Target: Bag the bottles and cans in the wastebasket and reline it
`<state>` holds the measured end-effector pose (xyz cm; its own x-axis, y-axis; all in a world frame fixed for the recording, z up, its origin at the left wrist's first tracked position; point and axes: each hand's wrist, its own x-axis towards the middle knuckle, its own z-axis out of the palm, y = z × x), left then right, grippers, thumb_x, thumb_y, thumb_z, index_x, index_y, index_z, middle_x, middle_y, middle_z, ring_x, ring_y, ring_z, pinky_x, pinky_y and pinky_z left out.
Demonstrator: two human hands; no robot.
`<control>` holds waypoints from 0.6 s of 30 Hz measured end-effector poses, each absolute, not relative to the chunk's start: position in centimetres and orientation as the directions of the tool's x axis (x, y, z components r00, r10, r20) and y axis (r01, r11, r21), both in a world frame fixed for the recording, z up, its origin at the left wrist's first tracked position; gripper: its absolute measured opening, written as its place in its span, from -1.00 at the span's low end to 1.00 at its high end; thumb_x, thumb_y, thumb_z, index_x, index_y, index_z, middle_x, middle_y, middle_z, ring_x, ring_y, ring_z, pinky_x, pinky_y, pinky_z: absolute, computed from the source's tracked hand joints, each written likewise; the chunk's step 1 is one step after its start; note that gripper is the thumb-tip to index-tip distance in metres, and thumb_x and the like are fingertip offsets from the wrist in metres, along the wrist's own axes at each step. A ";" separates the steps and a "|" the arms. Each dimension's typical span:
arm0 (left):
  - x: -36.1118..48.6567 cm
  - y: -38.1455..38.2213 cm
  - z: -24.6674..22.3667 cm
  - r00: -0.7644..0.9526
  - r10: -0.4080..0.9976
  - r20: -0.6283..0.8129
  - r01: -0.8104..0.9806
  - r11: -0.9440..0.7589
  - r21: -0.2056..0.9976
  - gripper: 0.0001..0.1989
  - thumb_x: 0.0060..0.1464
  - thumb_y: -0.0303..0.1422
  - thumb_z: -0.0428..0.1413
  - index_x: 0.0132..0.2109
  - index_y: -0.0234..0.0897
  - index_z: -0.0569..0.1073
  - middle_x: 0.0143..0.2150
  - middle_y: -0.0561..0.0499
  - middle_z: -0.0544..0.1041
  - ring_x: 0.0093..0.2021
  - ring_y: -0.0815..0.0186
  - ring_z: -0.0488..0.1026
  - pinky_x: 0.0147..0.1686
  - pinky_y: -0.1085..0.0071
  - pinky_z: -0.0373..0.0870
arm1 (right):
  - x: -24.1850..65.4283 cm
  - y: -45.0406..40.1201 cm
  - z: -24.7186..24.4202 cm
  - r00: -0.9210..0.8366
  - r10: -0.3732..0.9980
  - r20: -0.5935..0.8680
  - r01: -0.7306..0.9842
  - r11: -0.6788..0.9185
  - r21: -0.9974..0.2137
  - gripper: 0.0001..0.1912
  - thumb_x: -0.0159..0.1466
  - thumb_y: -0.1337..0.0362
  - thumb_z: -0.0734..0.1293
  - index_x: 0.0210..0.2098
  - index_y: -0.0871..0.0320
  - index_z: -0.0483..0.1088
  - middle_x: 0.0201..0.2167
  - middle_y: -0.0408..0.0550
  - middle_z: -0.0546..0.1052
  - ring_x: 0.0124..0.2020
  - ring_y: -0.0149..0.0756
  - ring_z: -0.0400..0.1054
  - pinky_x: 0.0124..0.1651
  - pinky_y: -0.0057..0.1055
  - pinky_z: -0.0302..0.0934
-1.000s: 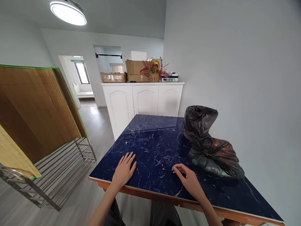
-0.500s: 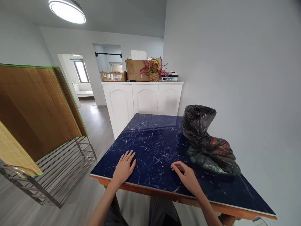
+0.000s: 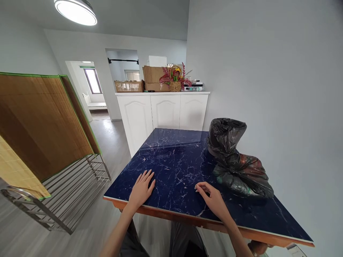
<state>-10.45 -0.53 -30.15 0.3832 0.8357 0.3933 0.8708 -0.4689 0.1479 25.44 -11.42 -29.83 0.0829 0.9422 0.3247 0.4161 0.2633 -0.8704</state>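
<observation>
My left hand (image 3: 141,189) lies palm down near the front left edge of the dark blue marbled tabletop (image 3: 174,157), its fingers stretched out and slightly spread. Nothing is in it. On the same surface, further right, rests my right hand (image 3: 211,198); its fingers are curled, with thumb and fingertips brought together, and I see no object between them. Just beyond that hand, on the right side of the table, slumps a filled black plastic bag (image 3: 243,175). Behind it stands a container lined with a black plastic bag (image 3: 226,137), its top gaping. Neither hand touches them.
A white cabinet (image 3: 164,112) stands past the table's far edge, carrying cardboard boxes (image 3: 155,78) and a wicker flower basket (image 3: 175,85). To the left is a metal rack (image 3: 77,192) with a brown mat (image 3: 40,121) draped over it. A wall (image 3: 268,89) borders the right.
Both hands keep their places and poses on the table. Only the camera's view has shifted very slightly.
</observation>
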 end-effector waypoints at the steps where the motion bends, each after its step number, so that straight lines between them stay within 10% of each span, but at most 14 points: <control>1: -10.4 -0.5 -30.2 0.382 0.835 0.396 0.870 -0.469 0.150 -0.47 0.49 -0.10 -0.09 0.45 -0.15 0.37 0.51 -0.05 0.33 0.54 0.04 0.18 0.51 -0.07 0.12 | 25.4 -11.4 -29.8 0.095 0.936 0.338 0.422 0.269 -0.865 -0.53 0.46 -0.17 0.26 -0.11 0.06 0.57 -0.16 0.04 0.64 -0.10 -0.11 0.62 0.05 -0.22 0.49; 10: -10.4 -0.4 -30.3 0.374 0.824 0.425 0.863 -0.478 0.166 -0.49 0.48 -0.12 -0.08 0.42 -0.14 0.41 0.48 -0.06 0.37 0.53 0.04 0.22 0.50 -0.08 0.13 | 27.9 -12.9 -28.5 0.497 0.715 0.491 0.571 0.156 -0.806 -0.51 0.45 -0.09 0.28 0.19 0.09 0.42 0.53 0.31 -0.10 -0.17 -0.17 0.57 -0.09 -0.09 0.55; 18: -10.4 -0.5 -30.1 0.375 0.825 0.423 0.860 -0.480 0.175 -0.47 0.48 -0.12 -0.09 0.42 -0.19 0.42 0.48 -0.09 0.37 0.53 0.02 0.22 0.50 -0.10 0.14 | 29.9 -12.5 -29.9 0.519 0.783 0.343 0.516 0.033 -0.856 -0.52 0.35 -0.01 0.34 0.16 0.08 0.40 0.48 0.38 0.08 -0.52 -0.37 0.44 -0.41 -0.20 0.45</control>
